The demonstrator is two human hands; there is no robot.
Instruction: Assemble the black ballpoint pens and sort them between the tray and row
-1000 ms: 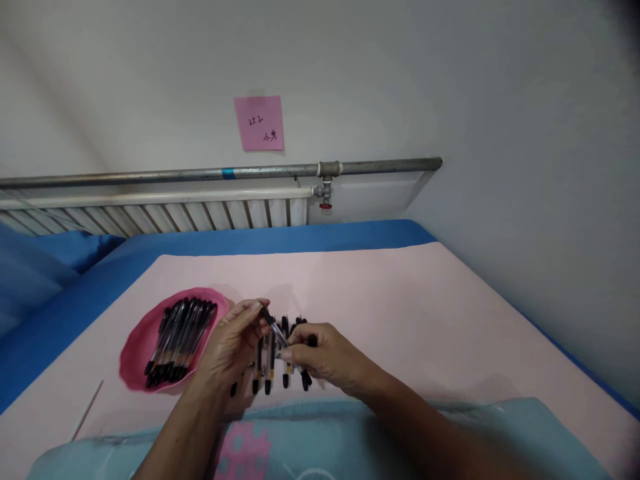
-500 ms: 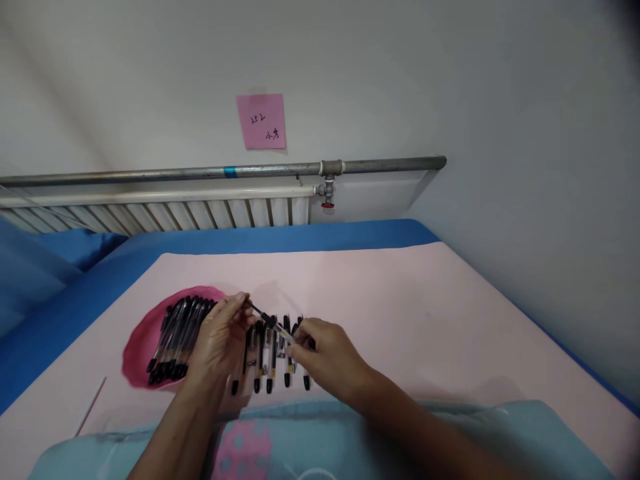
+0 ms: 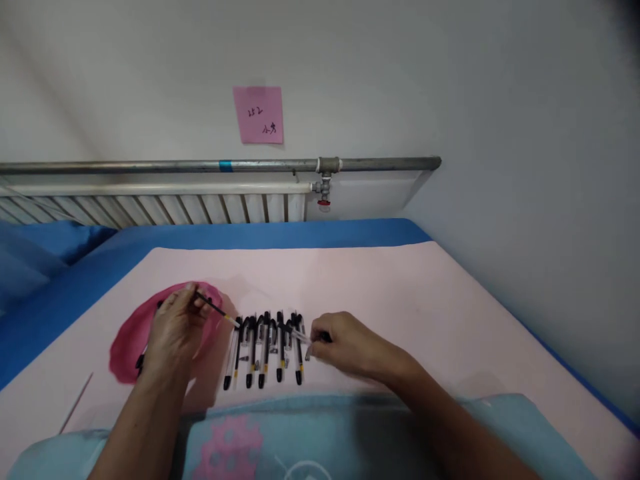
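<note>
My left hand [image 3: 177,327], above the pink bowl, pinches a thin pen refill [image 3: 217,309] with dark ink and a yellow band. The refill points down to the right, clear of any barrel. Closed around a clear pen barrel [image 3: 299,336] is my right hand [image 3: 345,343], just right of the row; a black end shows between its fingers. Several black-capped pens [image 3: 265,353] lie side by side between the hands, with small clear and dark parts among them. My left hand and forearm hide most of the pens in the bowl [image 3: 120,353].
A thin white stick [image 3: 76,403] lies at the left on the pale pink table surface [image 3: 380,300]. Light blue patterned fabric [image 3: 320,427] borders the near edge. Beyond the blue far edge are a radiator [image 3: 235,208], a metal pipe [image 3: 165,167] and a valve [image 3: 325,190].
The refill has come out of the clear barrel. My left hand has moved left over the bowl with it, while my right hand has shifted slightly right holding the barrel.
</note>
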